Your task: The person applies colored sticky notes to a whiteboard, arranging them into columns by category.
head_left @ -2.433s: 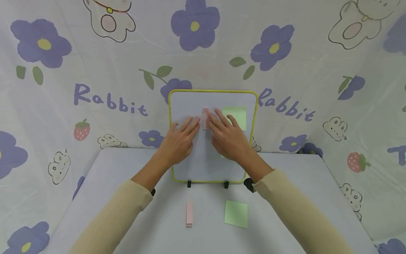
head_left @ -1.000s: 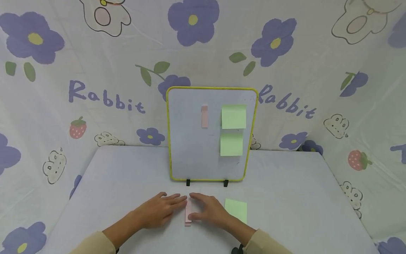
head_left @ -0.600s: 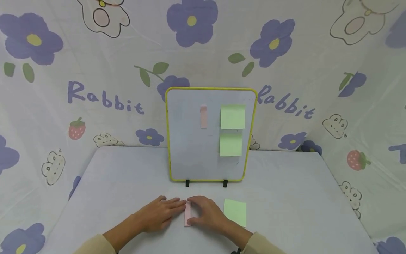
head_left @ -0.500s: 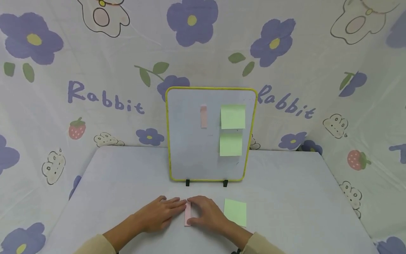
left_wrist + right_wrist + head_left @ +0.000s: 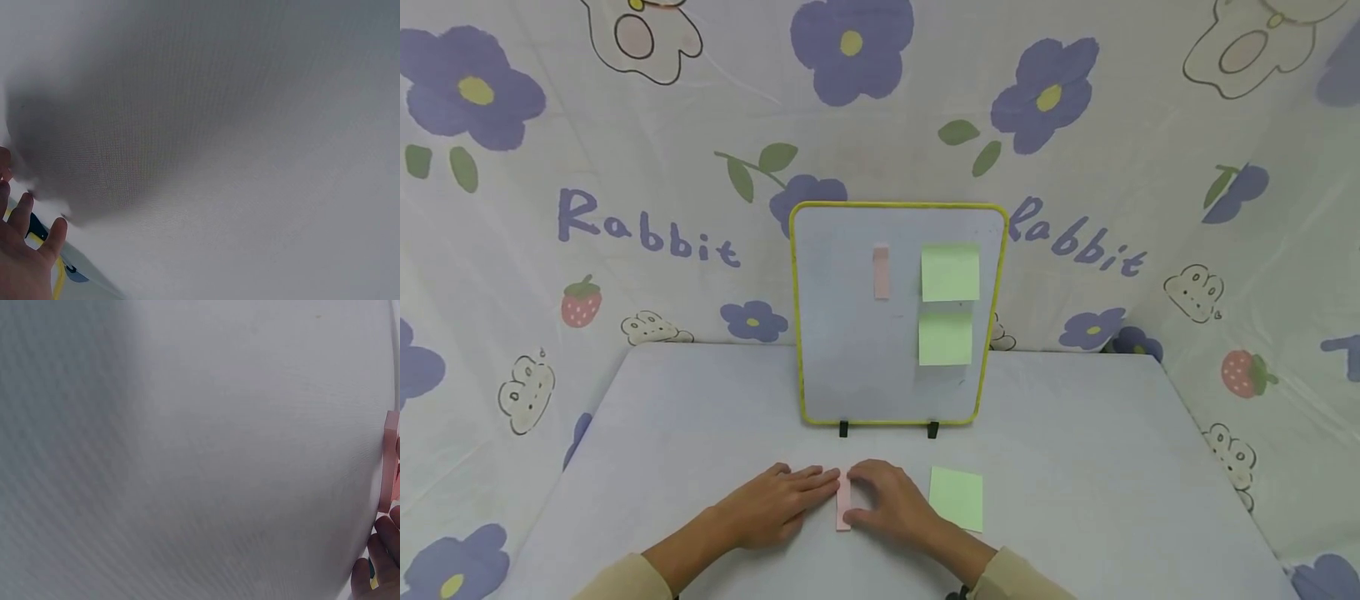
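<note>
On the white table lies a narrow pink sticky-note pad [image 5: 843, 504], between both hands; its right edge is partly covered. My left hand [image 5: 775, 504] lies palm down with fingers stretched out, fingertips at the pad's upper left edge. My right hand [image 5: 891, 504] arches over the right side, index finger at the upper part and thumb at the lower part, pinching the pad's edge. The right wrist view catches the pink pad [image 5: 389, 462] side-on at its border, with fingertips beside it. Mostly tabletop fills the left wrist view, with fingers at its lower left.
A yellow-framed whiteboard [image 5: 857, 375] stands behind the hands on black feet [image 5: 932, 430]. It bears one pink strip [image 5: 881, 273] and two green notes, upper [image 5: 951, 273] and lower [image 5: 945, 339]. A green note pad [image 5: 958, 497] lies right of my right hand.
Both hands have come down from the whiteboard to the pink pad on the table. The pink strip on the board is now uncovered. Over the last half second the hands have hardly moved.
</note>
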A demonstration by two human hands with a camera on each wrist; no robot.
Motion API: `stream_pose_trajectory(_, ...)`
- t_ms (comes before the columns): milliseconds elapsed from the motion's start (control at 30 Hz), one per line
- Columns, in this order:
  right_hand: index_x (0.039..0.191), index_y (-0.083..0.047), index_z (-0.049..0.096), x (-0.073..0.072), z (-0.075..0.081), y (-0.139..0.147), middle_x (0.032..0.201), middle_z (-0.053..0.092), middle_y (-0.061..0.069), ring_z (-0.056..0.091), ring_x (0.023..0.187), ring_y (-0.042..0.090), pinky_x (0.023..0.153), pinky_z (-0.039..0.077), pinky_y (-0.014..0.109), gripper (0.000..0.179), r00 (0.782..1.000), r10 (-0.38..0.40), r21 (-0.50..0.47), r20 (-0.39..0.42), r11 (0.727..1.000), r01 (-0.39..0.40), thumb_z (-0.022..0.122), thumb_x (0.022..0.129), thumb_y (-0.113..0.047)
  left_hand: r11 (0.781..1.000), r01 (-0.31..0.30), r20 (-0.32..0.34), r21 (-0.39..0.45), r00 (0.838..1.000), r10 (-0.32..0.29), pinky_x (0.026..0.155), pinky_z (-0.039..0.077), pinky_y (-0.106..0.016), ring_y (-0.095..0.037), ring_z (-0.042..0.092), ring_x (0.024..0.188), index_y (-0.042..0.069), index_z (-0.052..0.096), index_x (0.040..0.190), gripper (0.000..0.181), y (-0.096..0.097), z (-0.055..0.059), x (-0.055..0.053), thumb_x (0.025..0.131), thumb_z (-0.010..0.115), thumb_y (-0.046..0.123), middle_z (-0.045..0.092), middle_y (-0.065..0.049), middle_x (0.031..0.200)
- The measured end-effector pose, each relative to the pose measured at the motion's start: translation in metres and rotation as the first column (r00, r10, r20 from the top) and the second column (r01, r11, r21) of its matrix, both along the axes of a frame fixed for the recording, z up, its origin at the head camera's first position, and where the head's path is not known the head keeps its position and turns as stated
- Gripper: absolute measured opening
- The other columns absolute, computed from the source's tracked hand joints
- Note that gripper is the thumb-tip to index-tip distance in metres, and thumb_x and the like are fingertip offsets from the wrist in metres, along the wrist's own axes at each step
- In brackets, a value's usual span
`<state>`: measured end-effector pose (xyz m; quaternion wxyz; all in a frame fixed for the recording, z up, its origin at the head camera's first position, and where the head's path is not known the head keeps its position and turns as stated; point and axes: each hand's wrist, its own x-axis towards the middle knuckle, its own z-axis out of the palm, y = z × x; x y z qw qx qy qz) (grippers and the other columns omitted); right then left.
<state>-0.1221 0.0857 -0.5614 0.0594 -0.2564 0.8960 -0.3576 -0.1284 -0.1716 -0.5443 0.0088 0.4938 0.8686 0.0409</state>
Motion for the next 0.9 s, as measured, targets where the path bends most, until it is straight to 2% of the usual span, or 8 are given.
stream_pose_trajectory(233,0.124,-0.003,0.071,-0.0008,0.0049,-0.0001,0.124,0.073,0.010,0.066,0.122,0.027,0.107,0.050,0.047,0.044,0.999,0.009,0.007,-0.032,1.000,-0.009,0.086,0.086,-0.020,0.999,-0.043,0.087,-0.026,0.995,0.045,0.098,0.053,-0.043,-0.022,0.058,0.139,0.013,0.049,0.157,0.055,0.0003,0.0025,0.0011,0.102,0.058,0.016,0.049,0.000,0.161)
stream_pose_trajectory(500,0.125,-0.003,0.071,-0.0006,0.0072,-0.0031,0.117,0.075,0.008,0.068,0.111,0.022,0.101,0.053,0.042,0.039,0.995,0.024,0.038,-0.093,0.999,-0.020,0.082,0.089,-0.015,0.997,-0.064,0.117,-0.044,0.991,0.069,0.099,0.053,-0.044,-0.021,0.057,0.141,0.013,0.047,0.158,0.056,-0.0007,0.0050,0.0031,0.103,0.057,0.016,0.048,0.001,0.162)
stream_pose_trajectory(700,0.125,-0.006,0.072,-0.0028,0.0100,-0.0040,0.112,0.076,0.004,0.068,0.103,0.016,0.096,0.054,0.040,0.033,0.997,0.039,0.039,-0.074,0.999,-0.036,0.077,0.093,-0.011,0.998,-0.041,0.064,-0.042,0.997,0.044,0.096,0.053,-0.042,-0.020,0.058,0.139,0.013,0.051,0.155,0.053,-0.0023,0.0025,0.0027,0.103,0.058,0.016,0.050,0.000,0.160)
stream_pose_trajectory(900,0.120,-0.004,0.074,-0.0047,0.0093,-0.0057,0.100,0.074,0.002,0.064,0.092,0.010,0.090,0.054,0.036,0.029,0.997,0.047,0.038,-0.055,0.998,-0.045,0.075,0.092,-0.006,1.000,-0.005,0.025,-0.014,1.000,0.005,0.093,0.054,-0.042,-0.022,0.060,0.137,0.012,0.053,0.154,0.057,-0.0024,-0.0015,0.0014,0.098,0.060,0.014,0.052,-0.003,0.159)
